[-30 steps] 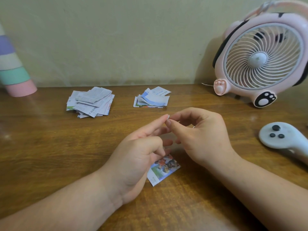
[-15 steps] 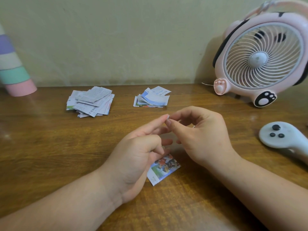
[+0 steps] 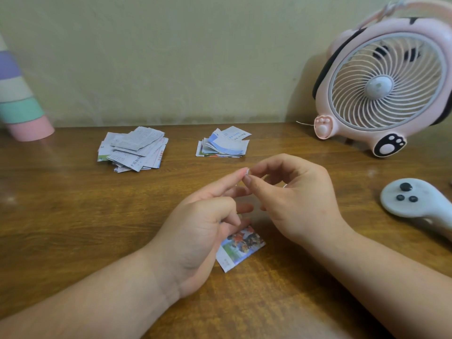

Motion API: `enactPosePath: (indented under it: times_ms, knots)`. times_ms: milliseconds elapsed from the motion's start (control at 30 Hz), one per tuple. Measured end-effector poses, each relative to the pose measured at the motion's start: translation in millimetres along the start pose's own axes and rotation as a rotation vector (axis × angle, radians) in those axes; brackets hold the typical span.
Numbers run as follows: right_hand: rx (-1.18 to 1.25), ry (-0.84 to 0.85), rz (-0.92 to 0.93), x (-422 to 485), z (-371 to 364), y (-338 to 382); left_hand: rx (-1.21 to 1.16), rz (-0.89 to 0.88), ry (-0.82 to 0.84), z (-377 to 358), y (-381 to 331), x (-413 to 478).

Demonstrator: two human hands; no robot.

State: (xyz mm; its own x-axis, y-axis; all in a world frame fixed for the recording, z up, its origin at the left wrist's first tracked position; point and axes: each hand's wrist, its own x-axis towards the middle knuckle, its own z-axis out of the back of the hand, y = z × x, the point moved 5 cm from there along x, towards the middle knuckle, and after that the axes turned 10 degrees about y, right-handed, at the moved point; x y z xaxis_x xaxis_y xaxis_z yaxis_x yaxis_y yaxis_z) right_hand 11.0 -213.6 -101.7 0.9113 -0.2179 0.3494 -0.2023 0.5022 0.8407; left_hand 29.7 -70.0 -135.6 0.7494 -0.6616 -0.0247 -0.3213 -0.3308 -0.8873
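Above clipping (image 3: 241,249), left hand (image 3: 203,231), right hand (image 3: 298,204) pinch scrap (image 3: 247,171).

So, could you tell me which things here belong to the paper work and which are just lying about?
In the job: left hand, right hand, the paper scrap they pinch, picture clipping, newsprint pile, coloured pile.
Lying about: pink fan, white controller, striped tube.

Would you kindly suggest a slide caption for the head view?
Left hand and right hand pinch a small paper scrap above a colour clipping on the wooden table.
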Motion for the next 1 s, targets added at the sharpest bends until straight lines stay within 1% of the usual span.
enactPosePath:
  times_ms: [233, 333, 500, 767, 867, 1000]
  knots:
    - [-0.038, -0.002, 0.009, 0, 1, 0, -0.001, -0.009, 0.02, -2, -1, 0]
    - [-0.037, 0.002, 0.049, -1, 2, 3, -0.009, -0.009, 0.01, 0, 0, 0]
    - [-0.103, 0.018, 0.112, 0, 4, 8, -0.008, -0.004, -0.031, 4, 2, 2]
    - [-0.163, 0.024, 0.107, 2, 3, 6, -0.027, -0.011, -0.029, 3, 1, 1]
    - [-0.214, 0.012, 0.161, 2, 2, 7, -0.041, -0.008, -0.037, 3, 0, 1]
    - [-0.307, -0.009, 0.297, 2, 3, 13, -0.073, 0.012, -0.033, 2, -1, 2]
